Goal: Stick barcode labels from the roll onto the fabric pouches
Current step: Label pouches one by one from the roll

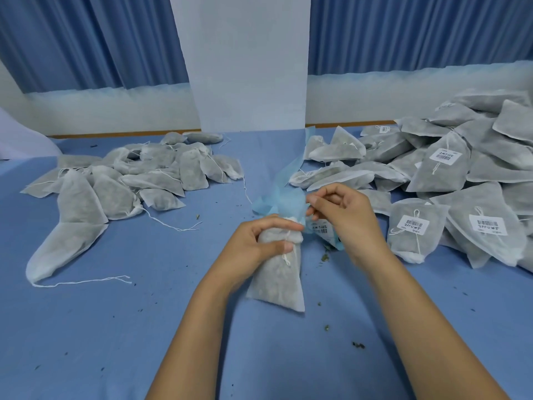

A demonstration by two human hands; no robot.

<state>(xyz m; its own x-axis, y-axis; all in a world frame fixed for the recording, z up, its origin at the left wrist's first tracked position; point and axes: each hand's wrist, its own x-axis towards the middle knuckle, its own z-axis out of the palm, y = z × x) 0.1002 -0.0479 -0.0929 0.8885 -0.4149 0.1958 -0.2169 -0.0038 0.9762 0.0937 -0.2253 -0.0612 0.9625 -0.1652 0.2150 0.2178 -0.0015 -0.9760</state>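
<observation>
Left: unlabelled pile (129, 174), no barcodes showing, strings loose on the table (115, 327). This share looks still to do.

Centre: left hand (259, 241) curls round the neck of 1 pouch (277, 284), thumb by the drawstring. No label on its visible face.

Just right: pale blue backing strip (288, 180) trails away from the label roll (321, 229), half hidden under the right hand (352, 217). That hand arches over it, thumb and forefinger pinching the strip. Cannot tell if a label is free.

Far right: labelled pile (438, 180), at least 4 barcodes visible. Judged mid-batch.
</observation>
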